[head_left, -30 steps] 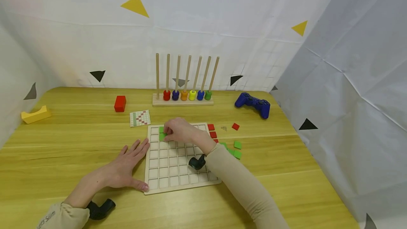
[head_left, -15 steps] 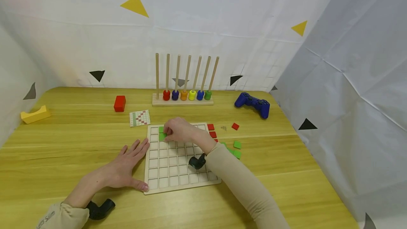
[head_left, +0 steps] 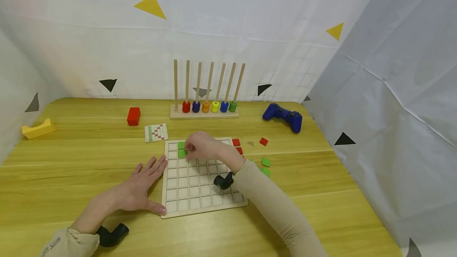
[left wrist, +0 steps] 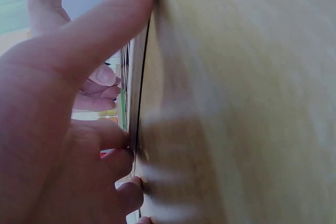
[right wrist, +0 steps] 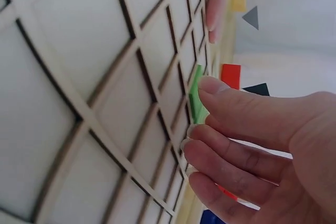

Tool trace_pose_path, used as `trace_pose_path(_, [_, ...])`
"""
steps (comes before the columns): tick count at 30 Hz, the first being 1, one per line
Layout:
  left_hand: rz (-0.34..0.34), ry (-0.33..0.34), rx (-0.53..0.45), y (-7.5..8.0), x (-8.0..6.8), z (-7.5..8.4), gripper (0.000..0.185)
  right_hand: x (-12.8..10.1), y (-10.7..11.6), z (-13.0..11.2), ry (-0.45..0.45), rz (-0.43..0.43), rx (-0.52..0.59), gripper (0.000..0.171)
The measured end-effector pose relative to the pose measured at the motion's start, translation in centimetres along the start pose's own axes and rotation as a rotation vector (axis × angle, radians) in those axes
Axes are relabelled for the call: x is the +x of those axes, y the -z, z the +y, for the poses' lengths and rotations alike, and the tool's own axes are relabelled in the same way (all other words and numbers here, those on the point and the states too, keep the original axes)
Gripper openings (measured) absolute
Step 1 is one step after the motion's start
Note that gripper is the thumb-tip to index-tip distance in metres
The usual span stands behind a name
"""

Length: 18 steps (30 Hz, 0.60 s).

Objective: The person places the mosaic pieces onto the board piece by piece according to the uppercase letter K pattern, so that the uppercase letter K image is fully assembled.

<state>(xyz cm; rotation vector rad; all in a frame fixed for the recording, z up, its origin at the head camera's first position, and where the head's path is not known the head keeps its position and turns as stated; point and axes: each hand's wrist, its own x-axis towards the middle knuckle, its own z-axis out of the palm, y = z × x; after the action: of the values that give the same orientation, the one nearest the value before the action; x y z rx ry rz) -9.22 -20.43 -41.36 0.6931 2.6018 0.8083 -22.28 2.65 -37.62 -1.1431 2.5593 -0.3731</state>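
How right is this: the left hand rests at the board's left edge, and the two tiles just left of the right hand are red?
Wrong colour: in the head view, the two tiles just left of the right hand are green. The left hand rests at the left edge of the board.

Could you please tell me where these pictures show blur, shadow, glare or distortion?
Head view: mostly sharp, evenly lit, with a pale sheen on the table before the board; left wrist view: the table blurred, soft shadows beside the left hand; right wrist view: backdrop hazy, the board's grid skewed by the close angle.
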Motion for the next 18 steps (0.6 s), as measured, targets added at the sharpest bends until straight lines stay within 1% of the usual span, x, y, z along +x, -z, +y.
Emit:
trace_pose_path(7, [-0.002, -0.002, -0.001, 0.0, 0.0, 0.1, 0.134, -1.6, 1.0, 0.6, 0.009, -0.006, 0.062, 0.032])
trace_pose_path(14, [0.002, -0.002, -0.002, 0.1, -0.1, 0.0, 0.134, -3.4, 1.5, 1.9, 0.046, 0.027, 0.145, 0.032])
trace_pose_path(18, [0.004, -0.009, 0.006, 0.0, -0.1, 0.0, 0.134, -4.4, 1.8, 2.4, 0.047, 0.033, 0.189, 0.032])
